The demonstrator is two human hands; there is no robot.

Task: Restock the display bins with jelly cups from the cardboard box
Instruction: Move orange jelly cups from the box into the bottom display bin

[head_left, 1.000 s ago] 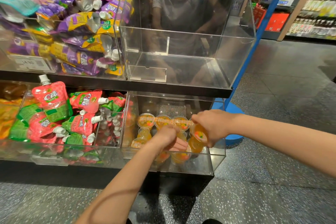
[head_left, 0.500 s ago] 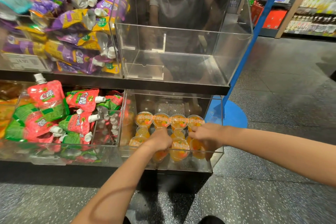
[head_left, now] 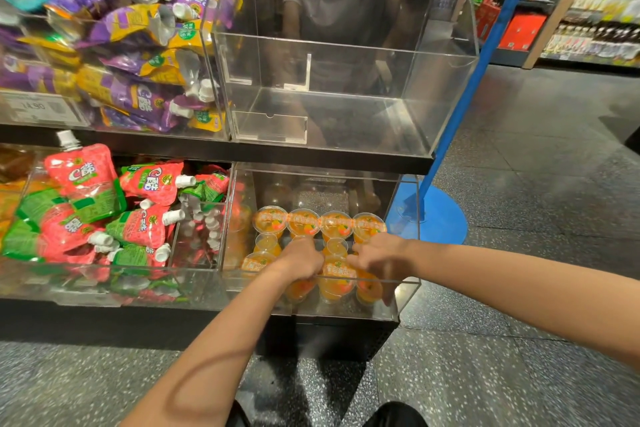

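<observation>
**Op:** Hands both down in the lower right bin [head_left: 408,291], among the jelly cups [head_left: 337,224]. Left hand [head_left: 300,258] has its fingers curled under, knuckles up, over the front row. I can't tell whether it's on a cup or just nudging; the fingertips are hidden behind the hand.

**Rev:** Right one?

**Op:** Right hand [head_left: 375,255] is just beside it, fingers bent down onto the front cups. Same problem: contact looks likely, an actual grip I can't confirm. One front cup [head_left: 336,282] sits between the two hands, lid up.

**Rev:** Why two hands in there at once?

**Op:** My read: squaring the rows. Back row is four cups lid-up, side by side against the rear. Smaller-looking ones [head_left: 267,242] behind the hands look inverted, probably nested into the gaps to pack tighter. Front row presses against the clear front wall, so labels face the shopper.

**Rev:** Box?

**Op:** Cardboard box isn't in view. Can't say how much stock is left.

**Rev:** Progress?

**Op:** Early, I'd judge. This bin is only one layer deep, and the upper bin [head_left: 446,55] above it holds nothing. Pouch bins [head_left: 114,198] to the left are full and not our job.

**Rev:** Risk?

**Op:** Tipping a neighbour when a hand lifts out; cups stand touching.
</observation>
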